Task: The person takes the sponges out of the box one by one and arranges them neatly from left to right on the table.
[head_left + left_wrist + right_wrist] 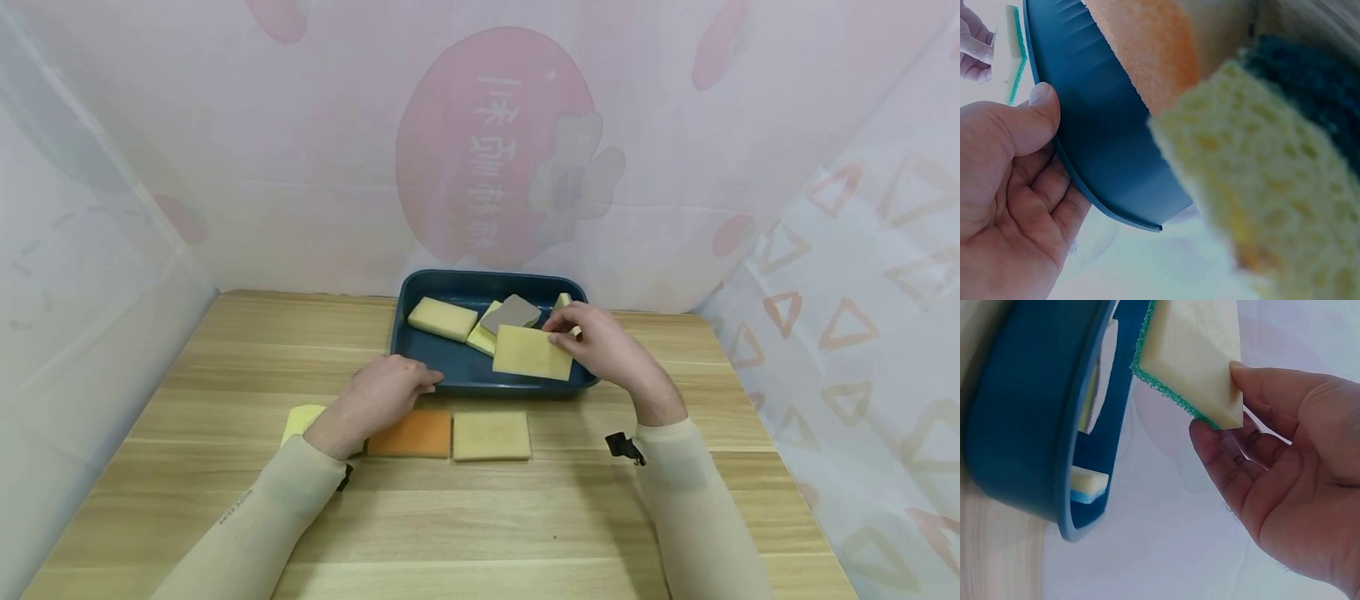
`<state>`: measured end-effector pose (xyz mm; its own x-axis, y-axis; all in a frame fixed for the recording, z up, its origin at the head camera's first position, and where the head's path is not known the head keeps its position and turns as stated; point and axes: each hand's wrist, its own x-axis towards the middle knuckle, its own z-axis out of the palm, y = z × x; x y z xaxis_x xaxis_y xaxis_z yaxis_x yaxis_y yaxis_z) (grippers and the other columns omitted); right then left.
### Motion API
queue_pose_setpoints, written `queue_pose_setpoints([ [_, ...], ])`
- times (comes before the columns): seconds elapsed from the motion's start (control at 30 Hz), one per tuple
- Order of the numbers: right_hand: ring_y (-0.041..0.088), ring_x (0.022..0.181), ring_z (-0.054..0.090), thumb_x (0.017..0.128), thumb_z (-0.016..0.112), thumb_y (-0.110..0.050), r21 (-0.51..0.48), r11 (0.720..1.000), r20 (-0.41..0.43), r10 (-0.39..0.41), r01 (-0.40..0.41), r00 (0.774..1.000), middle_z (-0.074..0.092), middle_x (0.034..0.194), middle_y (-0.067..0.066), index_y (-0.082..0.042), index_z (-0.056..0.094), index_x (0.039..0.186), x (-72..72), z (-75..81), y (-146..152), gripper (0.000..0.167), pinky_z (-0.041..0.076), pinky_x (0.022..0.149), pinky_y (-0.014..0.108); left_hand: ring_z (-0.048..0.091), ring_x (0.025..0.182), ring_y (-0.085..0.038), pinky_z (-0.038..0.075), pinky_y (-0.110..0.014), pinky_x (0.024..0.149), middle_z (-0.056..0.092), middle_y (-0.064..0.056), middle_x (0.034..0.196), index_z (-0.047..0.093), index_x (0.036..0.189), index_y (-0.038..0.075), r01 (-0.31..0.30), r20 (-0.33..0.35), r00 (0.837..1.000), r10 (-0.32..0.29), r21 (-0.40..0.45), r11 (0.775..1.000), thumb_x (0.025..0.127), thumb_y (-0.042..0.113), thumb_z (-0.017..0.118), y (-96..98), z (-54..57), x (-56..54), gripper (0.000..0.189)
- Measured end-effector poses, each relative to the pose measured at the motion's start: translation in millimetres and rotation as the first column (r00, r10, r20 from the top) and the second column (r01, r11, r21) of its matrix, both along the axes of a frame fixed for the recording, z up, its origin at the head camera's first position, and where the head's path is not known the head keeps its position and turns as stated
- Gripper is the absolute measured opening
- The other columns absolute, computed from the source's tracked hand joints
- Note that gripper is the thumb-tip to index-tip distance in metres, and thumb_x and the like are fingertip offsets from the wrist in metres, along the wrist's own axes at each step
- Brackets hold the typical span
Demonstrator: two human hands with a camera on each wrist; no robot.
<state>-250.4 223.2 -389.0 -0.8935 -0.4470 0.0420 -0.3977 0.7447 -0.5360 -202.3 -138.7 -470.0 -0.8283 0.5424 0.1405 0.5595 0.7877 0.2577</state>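
My right hand (603, 346) pinches a pale yellow scouring sponge (531, 352) by its corner, over the right part of a dark blue basin (461, 364). In the right wrist view, this sponge (1194, 356) shows a green scrubbing layer on its edge. With thumb and fingers my left hand (386, 390) grips the basin's near rim (1072, 172). Inside the basin lie a thick cream sponge (442, 318), a grey sponge (512, 314) on top of a yellow one (481, 339), and another sponge (1089, 484) with a blue layer at the right end.
In front of the basin an orange sponge (411, 435) and a cream sponge (491, 436) lie side by side on the wooden table (450, 533). A yellow sponge (300, 422) with a dark layer sits by the left wrist. Patterned cloth walls (315, 167) enclose the table.
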Motion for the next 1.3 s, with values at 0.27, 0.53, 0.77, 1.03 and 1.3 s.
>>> queue_pose_setpoints([
  [0.27,0.032,0.115,0.076,0.116,0.075,-0.010,-0.021,1.000,-0.035,-0.012,0.012,0.999,0.080,0.125,0.014,-0.005,0.085,0.128,11.8,5.0,9.8,0.016,0.064,0.097,0.047,0.088,0.113,-0.030,0.074,-0.046,0.094,0.091,-0.008,0.125,0.090,0.133,0.010,-0.003,0.002,1.000,0.003,0.005,1.000,0.112,0.009,0.078,-0.1,-0.6,-0.3,0.024],
  [0.53,0.028,0.113,0.073,0.117,0.074,-0.011,-0.022,1.000,-0.036,-0.019,0.018,0.999,0.080,0.126,0.013,-0.006,0.084,0.128,25.1,8.5,19.5,0.016,0.065,0.101,0.051,0.088,0.114,-0.030,0.075,-0.046,0.093,0.091,-0.007,0.126,0.089,0.134,0.010,-0.012,0.017,1.000,0.011,0.003,1.000,0.112,0.008,0.078,0.7,-1.4,-0.7,0.025],
  [0.77,0.022,0.107,0.070,0.115,0.076,-0.009,-0.027,1.000,-0.050,-0.009,0.007,0.999,0.081,0.125,0.010,-0.008,0.085,0.126,37.3,9.5,25.2,0.014,0.065,0.099,0.047,0.088,0.114,-0.029,0.075,-0.044,0.091,0.091,-0.006,0.124,0.089,0.134,0.011,-0.018,0.023,1.000,0.018,0.000,1.000,0.112,0.004,0.077,1.5,-1.8,-1.2,0.027],
  [1.03,0.023,0.110,0.074,0.115,0.076,-0.009,-0.015,1.000,-0.056,0.010,-0.011,0.998,0.083,0.127,0.009,-0.008,0.084,0.126,50.0,7.4,30.7,0.013,0.068,0.100,0.053,0.088,0.116,-0.030,0.075,-0.046,0.094,0.091,-0.007,0.128,0.089,0.135,0.011,-0.024,0.028,0.999,0.024,-0.004,1.000,0.113,0.009,0.077,2.1,-1.9,-1.6,0.026],
  [1.3,0.017,0.107,0.070,0.113,0.079,-0.010,0.006,1.000,-0.076,0.026,-0.026,0.997,0.083,0.124,0.004,-0.013,0.086,0.121,58.7,2.8,36.4,0.010,0.067,0.095,0.047,0.088,0.117,-0.030,0.074,-0.047,0.097,0.091,-0.007,0.128,0.089,0.135,0.011,-0.024,0.026,0.999,0.024,-0.009,1.000,0.113,0.010,0.077,2.5,-1.1,-1.8,0.025],
])
